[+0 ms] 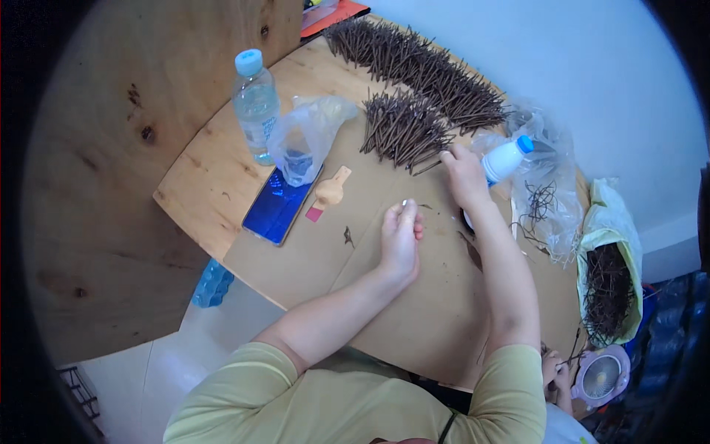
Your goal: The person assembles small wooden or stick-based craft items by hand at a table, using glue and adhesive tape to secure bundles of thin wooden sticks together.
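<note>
My right hand (pixel 466 179) reaches to the near edge of a bundle of short dark brown sticks (pixel 405 129), its fingers pinched on one thin brown stick (pixel 427 167) that points left. A longer heap of the same sticks (pixel 421 66) lies behind, along the table's far side. My left hand (pixel 400 240) is closed in a loose fist above the brown cardboard (pixel 355 244); whatever it may hold is hidden by the fingers. Small dark scraps (pixel 348 235) lie on the cardboard to its left.
Left are a water bottle (pixel 257 111), clear plastic bag (pixel 314 126), phone (pixel 277 203) and wooden piece (pixel 330 191). At right, a white bottle (pixel 506 160) leans by another bag (pixel 547 200); a sack (pixel 610 285) holds dark twigs. Another person's hands (pixel 556 374) are beside a fan (pixel 603 376).
</note>
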Tool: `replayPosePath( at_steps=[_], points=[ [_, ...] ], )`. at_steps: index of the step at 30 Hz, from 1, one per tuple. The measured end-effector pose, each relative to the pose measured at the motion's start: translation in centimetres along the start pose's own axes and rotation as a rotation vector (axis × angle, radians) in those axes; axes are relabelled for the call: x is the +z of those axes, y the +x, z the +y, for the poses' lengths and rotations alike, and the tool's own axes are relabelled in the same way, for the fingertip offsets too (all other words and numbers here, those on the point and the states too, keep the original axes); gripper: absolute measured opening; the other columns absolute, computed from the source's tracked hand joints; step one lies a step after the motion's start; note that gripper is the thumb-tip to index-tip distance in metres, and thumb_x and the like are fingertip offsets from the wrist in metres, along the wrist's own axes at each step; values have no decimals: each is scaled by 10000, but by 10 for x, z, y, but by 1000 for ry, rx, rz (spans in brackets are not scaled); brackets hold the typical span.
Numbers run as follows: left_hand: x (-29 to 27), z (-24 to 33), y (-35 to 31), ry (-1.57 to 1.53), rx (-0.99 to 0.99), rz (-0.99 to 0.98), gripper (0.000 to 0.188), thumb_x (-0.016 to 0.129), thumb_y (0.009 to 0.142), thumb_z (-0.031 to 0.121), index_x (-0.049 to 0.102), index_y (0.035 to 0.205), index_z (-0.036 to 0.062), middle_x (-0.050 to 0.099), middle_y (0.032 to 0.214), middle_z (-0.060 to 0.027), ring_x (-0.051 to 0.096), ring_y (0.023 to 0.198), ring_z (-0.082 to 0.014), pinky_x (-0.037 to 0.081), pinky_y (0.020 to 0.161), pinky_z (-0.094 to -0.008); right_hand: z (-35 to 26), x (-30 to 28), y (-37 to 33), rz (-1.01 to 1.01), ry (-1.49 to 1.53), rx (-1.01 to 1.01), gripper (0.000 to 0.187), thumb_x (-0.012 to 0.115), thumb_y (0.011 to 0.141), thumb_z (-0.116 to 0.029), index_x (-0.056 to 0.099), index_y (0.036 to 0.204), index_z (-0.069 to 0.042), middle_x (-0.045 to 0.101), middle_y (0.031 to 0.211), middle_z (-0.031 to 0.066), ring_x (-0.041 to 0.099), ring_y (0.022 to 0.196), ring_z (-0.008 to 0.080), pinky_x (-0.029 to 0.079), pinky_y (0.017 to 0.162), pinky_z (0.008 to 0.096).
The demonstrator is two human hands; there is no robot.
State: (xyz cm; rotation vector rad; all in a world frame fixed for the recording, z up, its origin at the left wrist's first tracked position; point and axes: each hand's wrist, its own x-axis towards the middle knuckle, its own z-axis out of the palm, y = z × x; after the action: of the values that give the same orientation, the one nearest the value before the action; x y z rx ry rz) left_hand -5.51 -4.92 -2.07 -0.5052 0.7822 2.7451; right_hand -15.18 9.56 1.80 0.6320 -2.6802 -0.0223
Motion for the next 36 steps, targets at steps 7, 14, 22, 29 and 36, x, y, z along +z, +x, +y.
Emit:
replayPosePath(
  at_steps=[7,14,22,29,36],
  points=[
    [-8,-16,6,22,1,-63,134,519,880,247,473,857,124,485,710,18,434,612,-53,356,536,-189,16,40,-9,-54,92,125,138,448,764,-71,507,886,-43,516,871,157,529,861,321,432,730,414],
    [-1,-4,4,121,62,-112,137,539,870,223,484,921,108,496,726,14,442,629,-51,354,540,-187,-19,-69,-42,395,229,186,210,554,708,-7,491,907,-24,525,836,163,557,802,316,454,655,399],
    [-4,-30,10,661,470,-168,258,509,886,169,423,1097,48,451,783,43,386,661,-18,318,563,-175,179,-134,-208,1388,25,1175,204,529,770,-61,513,937,56,534,897,190,530,842,264,417,744,348],
    [-10,-37,20,781,616,-263,294,475,887,70,376,1159,19,455,774,11,425,690,-58,369,646,-188,315,-103,-386,872,-260,2104,631,662,655,-282,423,1127,62,414,1160,285,456,1036,398,367,915,440],
    [-1,-45,12,917,629,-190,267,455,895,95,405,1151,40,468,726,4,446,674,-62,354,602,-179,361,-156,-426,888,-261,1953,1015,778,585,-340,160,1347,-80,259,1333,239,326,1197,400,314,987,431]
  ],
)
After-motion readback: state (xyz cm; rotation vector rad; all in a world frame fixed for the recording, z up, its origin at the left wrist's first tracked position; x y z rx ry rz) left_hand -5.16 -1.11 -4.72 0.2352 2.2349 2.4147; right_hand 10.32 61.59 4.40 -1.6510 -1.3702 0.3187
